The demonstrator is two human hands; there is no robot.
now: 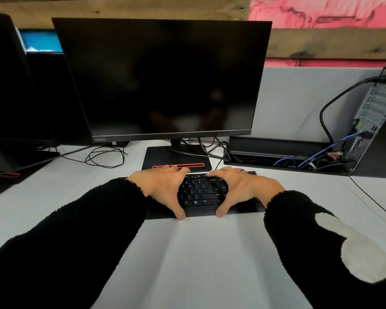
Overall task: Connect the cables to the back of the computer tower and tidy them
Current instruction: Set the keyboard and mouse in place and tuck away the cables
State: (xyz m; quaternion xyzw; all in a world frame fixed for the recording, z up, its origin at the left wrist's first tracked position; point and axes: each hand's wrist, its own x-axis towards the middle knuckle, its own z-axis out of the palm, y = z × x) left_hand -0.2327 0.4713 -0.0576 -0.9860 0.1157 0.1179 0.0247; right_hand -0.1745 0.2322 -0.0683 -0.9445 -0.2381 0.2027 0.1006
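A black keyboard (201, 192) lies on the white desk in front of the dark monitor (161, 79). My left hand (163, 188) and my right hand (241, 188) both grip it, fingers over its far edge and thumbs at its near edge. The computer tower (374, 121) stands at the far right with its back panel facing me. A thick black cable (334, 101) runs into its top and a blue cable (334, 144) is plugged lower down. More black and blue cables lie in the open cable tray (276, 161) beside the tower.
A loose coil of thin black cable (105, 157) lies left of the monitor base (176, 159). Another monitor and stand (9, 85) fill the far left. A thin black wire (372, 199) crosses the desk at the right. A grey partition (299, 97) backs the desk.
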